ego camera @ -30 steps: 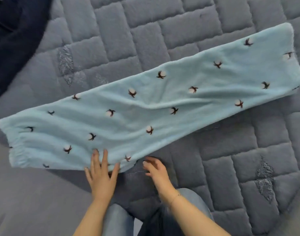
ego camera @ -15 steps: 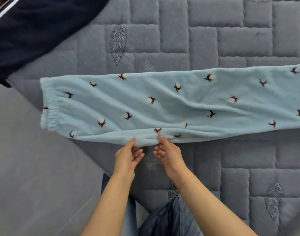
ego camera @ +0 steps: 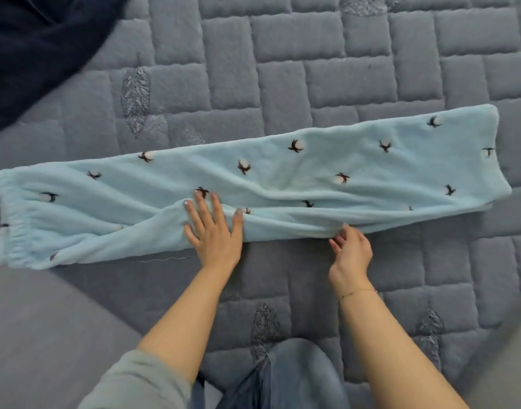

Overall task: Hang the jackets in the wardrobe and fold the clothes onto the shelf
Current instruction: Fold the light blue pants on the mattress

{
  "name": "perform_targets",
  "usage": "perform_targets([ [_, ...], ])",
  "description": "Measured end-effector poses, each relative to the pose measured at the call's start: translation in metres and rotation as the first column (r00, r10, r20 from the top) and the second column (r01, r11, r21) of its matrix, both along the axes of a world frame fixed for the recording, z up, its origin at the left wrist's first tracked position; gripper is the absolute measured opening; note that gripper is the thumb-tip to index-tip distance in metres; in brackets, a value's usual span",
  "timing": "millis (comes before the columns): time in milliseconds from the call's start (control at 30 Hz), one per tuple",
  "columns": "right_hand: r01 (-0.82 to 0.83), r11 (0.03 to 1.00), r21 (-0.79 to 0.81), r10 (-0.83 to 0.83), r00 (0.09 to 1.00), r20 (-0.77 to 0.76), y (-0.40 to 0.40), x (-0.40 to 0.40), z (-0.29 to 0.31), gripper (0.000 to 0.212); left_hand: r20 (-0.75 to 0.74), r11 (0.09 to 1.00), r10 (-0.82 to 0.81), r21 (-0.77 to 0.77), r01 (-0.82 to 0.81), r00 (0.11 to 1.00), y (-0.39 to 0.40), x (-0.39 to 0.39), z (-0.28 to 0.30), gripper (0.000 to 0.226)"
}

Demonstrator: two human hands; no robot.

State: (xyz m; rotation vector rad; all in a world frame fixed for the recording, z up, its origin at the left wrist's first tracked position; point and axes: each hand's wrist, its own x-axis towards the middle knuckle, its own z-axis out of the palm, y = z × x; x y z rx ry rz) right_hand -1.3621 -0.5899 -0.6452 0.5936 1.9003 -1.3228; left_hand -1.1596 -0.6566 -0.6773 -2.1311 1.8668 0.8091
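While left hand (ego camera: pixel 213 234) presses flat, blue trousers (ego camera: pixel 282 184) stretch sideways, right hand (ego camera: pixel 352 250) pinching hem

Bed cover (ego camera: pixel 282 69): grey-blue quilted cover in a brick pattern, filling most of the frame.
Leaf patches (ego camera: pixel 135 98): shiny stitched leaf shapes, one at upper left, more near the bottom centre.
Bracelet (ego camera: pixel 356 293): thin chain, lower right of centre.
Jeans (ego camera: pixel 297 379): blue denim, bottom centre.

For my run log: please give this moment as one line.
step: smoothing trousers | left hand: flat on cloth | right hand: at near edge, grip unclear | place: quilt
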Motion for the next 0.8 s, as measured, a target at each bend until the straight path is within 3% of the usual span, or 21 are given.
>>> perform_targets([
  [67, 0.088, 0.996, 0.008, -0.088, 0.995, -0.041, 0.014, -0.059, -0.008, 0.042, 0.043, 1.000, -0.010, -0.017, 0.010, 0.999, -0.001, -0.007, -0.008, 0.076],
  [167, 0.157, 0.978, -0.140, -0.159, 0.987, -0.007, 0.018, -0.136, -0.012, 0.043, 0.098, 0.999, 0.008, -0.041, -0.004, 0.995, 0.000, -0.014, -0.017, 0.079],
  [300, 0.097, 0.914, -0.394, -0.063, 0.993, 0.099, 0.003, -0.208, -0.009, 0.062, 0.110, 0.999, 0.022, -0.043, -0.017, 0.994, -0.001, -0.017, -0.024, 0.080],
  [400, 0.092, 0.934, -0.345, -0.052, 0.991, 0.124, -0.007, -0.234, -0.006, 0.058, 0.115, 0.999, 0.028, -0.045, -0.023, 0.993, -0.002, -0.016, -0.025, 0.079],
  [500, 0.064, 0.966, -0.251, -0.091, 0.991, -0.099, -0.017, -0.235, 0.003, 0.044, 0.093, 0.999, 0.038, -0.026, -0.035, 0.995, -0.003, -0.018, -0.023, 0.078],
  [600, -0.126, 0.968, -0.218, 0.033, 0.922, -0.386, -0.031, -0.204, 0.029, 0.022, 0.007, 0.992, 0.113, 0.057, -0.114, 0.994, -0.011, -0.016, -0.019, 0.072],
  [700, -0.431, 0.887, -0.165, 0.289, 0.797, -0.531, -0.043, -0.147, 0.055, 0.007, -0.187, 0.973, 0.197, 0.158, -0.169, 0.962, -0.025, 0.000, -0.008, 0.052],
  [733, -0.530, 0.838, -0.125, 0.379, 0.732, -0.567, -0.046, -0.124, 0.060, 0.007, -0.306, 0.962, 0.235, 0.211, -0.175, 0.923, -0.029, 0.009, -0.001, 0.046],
  [767, -0.631, 0.771, -0.091, 0.464, 0.653, -0.599, -0.050, -0.097, 0.064, 0.006, -0.452, 0.933, 0.329, 0.289, -0.212, 0.829, -0.030, 0.018, 0.009, 0.039],
  [800, -0.724, 0.684, -0.086, 0.530, 0.575, -0.623, -0.053, -0.067, 0.068, 0.005, -0.576, 0.885, 0.453, 0.385, -0.263, 0.681, -0.031, 0.026, 0.020, 0.032],
])
